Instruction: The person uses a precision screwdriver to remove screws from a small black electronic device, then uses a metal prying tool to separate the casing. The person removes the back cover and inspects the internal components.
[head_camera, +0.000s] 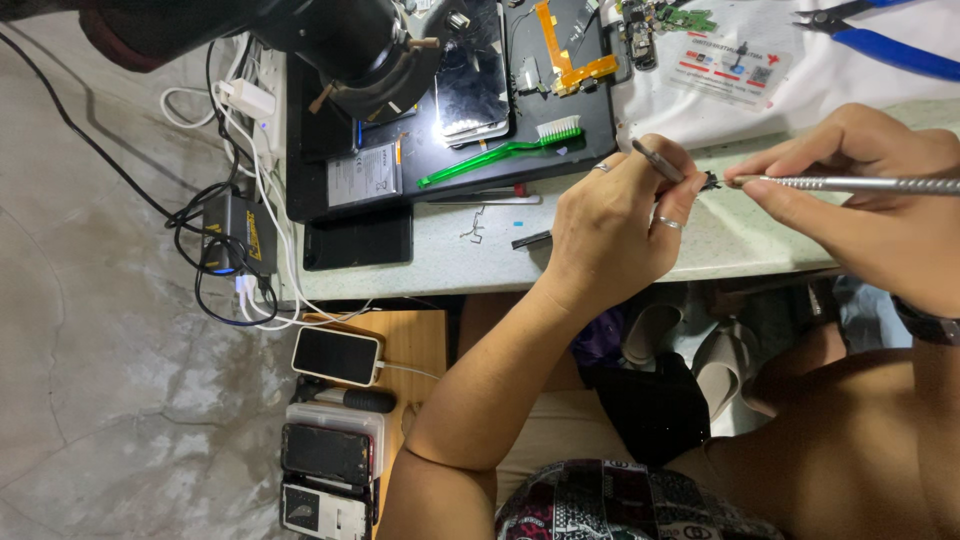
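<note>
Worktop (470, 265) first: its pale surface carries a black mat (420, 150) at the back, with a green toothbrush (500, 148) lying across it, and blue-handled cutters (880, 45) rest at the far right corner. Near the front edge, your right hand (880, 200) is closed around a slim metal tool (850, 184), and your left hand (620, 230) pinches tweezers (657, 161). Between both tips sits a tiny dark part (711, 181): light, probably fragile, easily flicked away, so you should nip it gently by its edges.

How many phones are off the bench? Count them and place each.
3. A white phone charging on the wooden stool; a dark phone on the box below; a white-backed one at the bottom edge. More may be hidden.
</note>
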